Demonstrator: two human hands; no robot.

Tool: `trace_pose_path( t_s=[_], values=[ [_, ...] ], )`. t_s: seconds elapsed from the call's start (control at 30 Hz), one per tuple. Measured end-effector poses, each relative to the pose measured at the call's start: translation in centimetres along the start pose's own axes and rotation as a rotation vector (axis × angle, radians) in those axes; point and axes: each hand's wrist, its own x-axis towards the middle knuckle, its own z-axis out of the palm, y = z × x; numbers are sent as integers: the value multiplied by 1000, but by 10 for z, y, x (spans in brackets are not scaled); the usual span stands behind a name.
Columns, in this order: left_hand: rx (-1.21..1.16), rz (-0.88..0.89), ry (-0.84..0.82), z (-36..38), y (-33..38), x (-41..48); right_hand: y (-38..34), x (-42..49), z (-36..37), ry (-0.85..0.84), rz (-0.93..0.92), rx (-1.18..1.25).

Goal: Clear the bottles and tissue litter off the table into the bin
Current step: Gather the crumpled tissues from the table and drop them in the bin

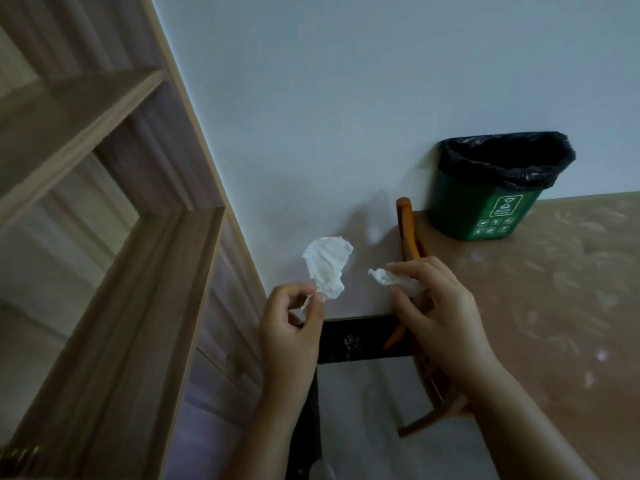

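My left hand (294, 327) pinches a crumpled white tissue (327, 266) between thumb and fingers, holding it up in front of the wall. My right hand (436, 306) grips a second, smaller tissue wad (391, 279). Both hands hover left of the table's edge. A small green bin (485, 209) lined with a black bag (505, 157) stands on the brown patterned table (571, 289), against the wall, up and to the right of my hands. No bottles are in view.
An orange wooden chair back (407, 226) leans along the table's left edge, under my right hand. A wooden door frame (145, 306) fills the left side. A dark skirting strip (356, 339) runs along the wall's base.
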Motion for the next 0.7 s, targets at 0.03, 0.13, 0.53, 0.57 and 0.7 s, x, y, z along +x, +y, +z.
trace_pose_path(
  t_s=[0.03,0.13,0.53,0.57,0.7],
  values=[
    [0,8,-9,4,-4,16,1,13,5,16,-7,-17],
    [7,25,-50,21,-16,55,13,40,14,71,22,-52],
    [29,78,-284,123,-46,139,94,114,1,220,227,-165],
    [34,98,-305,135,-47,148,104,123,-1,235,231,-168],
    [35,121,-416,188,-44,186,142,155,-18,335,290,-170]
  ],
)
